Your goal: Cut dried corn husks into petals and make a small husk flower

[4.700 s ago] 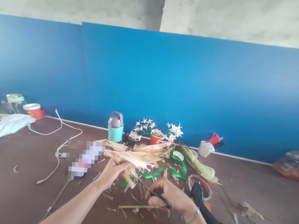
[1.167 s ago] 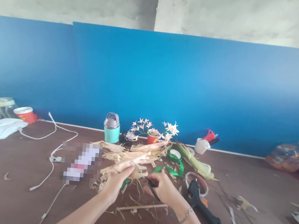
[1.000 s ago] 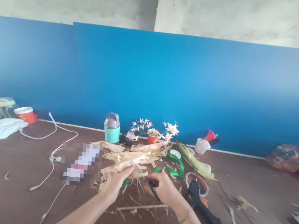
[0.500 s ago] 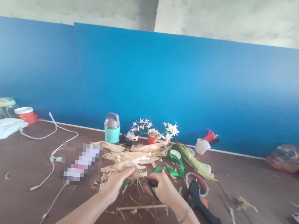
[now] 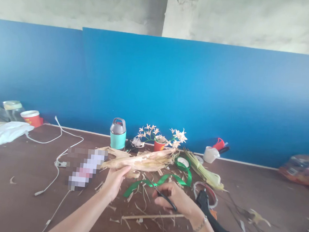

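My left hand (image 5: pixel 114 180) grips a bundle of dried corn husks (image 5: pixel 141 161) and holds it just above the brown table (image 5: pixel 12 204). My right hand (image 5: pixel 175 199) is closed round black scissors (image 5: pixel 163 196), whose blades point left toward the husks. A green ribbon (image 5: pixel 162 178) curls on the table between and behind the hands. A thin wooden stick (image 5: pixel 151 216) lies below my right hand among husk scraps.
A black glue gun (image 5: pixel 212 218) lies right of my right hand beside a tape ring (image 5: pixel 207 189). Behind stand a teal flask (image 5: pixel 118 133), a small pot of husk flowers (image 5: pixel 161 136), a white cup (image 5: pixel 211 153) and green stalks (image 5: pixel 203 170). White cables (image 5: pixel 57 157) and a red cup (image 5: pixel 32 117) lie left.
My left hand has lifted the husk bundle a little and more green ribbon shows beneath it. My right hand with the scissors has drawn slightly down and right. The camera shifted a little.
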`<state>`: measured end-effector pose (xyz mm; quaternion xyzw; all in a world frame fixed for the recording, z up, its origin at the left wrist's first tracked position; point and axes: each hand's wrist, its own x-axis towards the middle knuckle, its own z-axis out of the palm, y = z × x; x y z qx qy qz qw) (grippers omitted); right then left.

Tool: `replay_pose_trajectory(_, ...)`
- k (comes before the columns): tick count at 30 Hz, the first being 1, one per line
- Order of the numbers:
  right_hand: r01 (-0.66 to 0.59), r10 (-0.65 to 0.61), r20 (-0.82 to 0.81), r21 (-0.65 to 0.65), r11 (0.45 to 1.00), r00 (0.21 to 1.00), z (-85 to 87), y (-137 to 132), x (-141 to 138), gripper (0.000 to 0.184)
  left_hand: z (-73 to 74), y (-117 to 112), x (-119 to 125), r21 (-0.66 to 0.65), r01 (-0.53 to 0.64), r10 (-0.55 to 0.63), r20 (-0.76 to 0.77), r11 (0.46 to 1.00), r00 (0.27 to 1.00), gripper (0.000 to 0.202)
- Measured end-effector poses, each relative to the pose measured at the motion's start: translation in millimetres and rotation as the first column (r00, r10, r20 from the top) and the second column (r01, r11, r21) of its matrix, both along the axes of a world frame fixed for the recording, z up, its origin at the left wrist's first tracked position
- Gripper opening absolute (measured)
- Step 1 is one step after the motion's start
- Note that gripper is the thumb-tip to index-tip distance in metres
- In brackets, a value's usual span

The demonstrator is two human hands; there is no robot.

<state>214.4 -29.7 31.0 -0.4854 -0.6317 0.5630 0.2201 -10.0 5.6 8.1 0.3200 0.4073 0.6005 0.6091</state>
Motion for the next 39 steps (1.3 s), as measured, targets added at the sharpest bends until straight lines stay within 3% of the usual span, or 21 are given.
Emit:
replay_pose_trajectory(5, 0.019, -0.02, 0.093, 0.016, 1.0, 0.995, -3.4, 1.0, -5.3, 0.015, 5.7, -3.3, 0.9, 0.051, 0.149, -0.144, -0.085, 0.988, 0.986, 0.014)
replay_pose_trajectory(10, -0.018, 0.01, 0.112, 0.071, 0.997, 0.994, -7.3, 3.0, -2.8, 0.013, 11.0, -4.7, -0.6, 0.07, 0.217, -0.208, -0.114, 0.974, 0.971, 0.013)
replay_pose_trajectory(27, -0.002, 0.0, 0.162, 0.014, 1.0, 0.987, -6.0, 2.7, 0.4, 0.014, 7.7, -0.4, -3.5, -0.106, 0.117, -0.129, -0.118, 0.987, 0.984, 0.02)
replay_pose_trajectory(33, -0.001, -0.002, 0.109, 0.025, 1.0, 0.994, -6.7, 1.4, 0.4, 0.013, 7.2, -0.1, -4.2, -0.078, 0.172, -0.182, -0.14, 0.982, 0.973, 0.021)
replay_pose_trajectory(39, 0.025, -0.027, 0.103, 0.02, 0.999, 0.994, -12.1, 1.7, 1.6, 0.013, 3.2, 0.8, -3.5, -0.095, 0.139, -0.15, -0.124, 0.986, 0.981, 0.021)
